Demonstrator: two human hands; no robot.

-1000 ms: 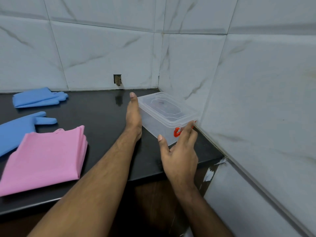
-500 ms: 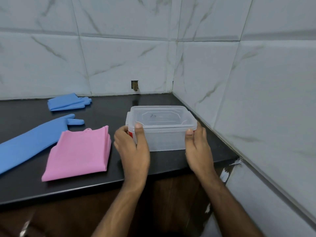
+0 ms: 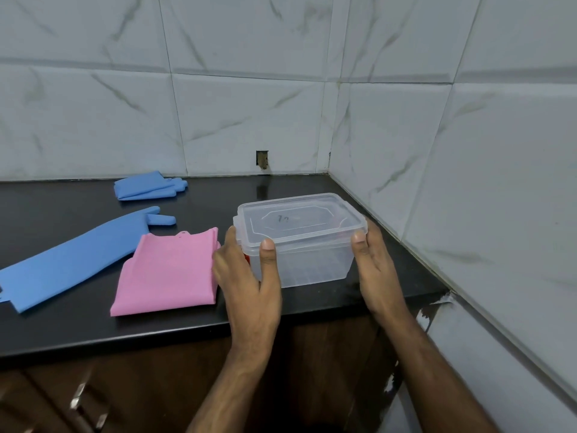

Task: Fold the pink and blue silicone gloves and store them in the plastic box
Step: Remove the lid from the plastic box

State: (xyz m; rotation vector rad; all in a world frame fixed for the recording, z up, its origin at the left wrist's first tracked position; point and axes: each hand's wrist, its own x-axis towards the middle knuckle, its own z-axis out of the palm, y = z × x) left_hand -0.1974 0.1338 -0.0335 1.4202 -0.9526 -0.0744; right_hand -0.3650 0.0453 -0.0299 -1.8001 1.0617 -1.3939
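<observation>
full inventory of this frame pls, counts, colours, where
plastic box: 1, clear, lid on, counter near right corner
pink glove: 1, pink, folded, left of box
long blue glove: 1, blue, laid flat, unfolded, left of the pink one
folded blue glove: 1, blue, by back wall
counter: 1, black
wall tiles: white marbled, behind and right
left hand: grips box's left end
right hand: holds box's right end
</observation>
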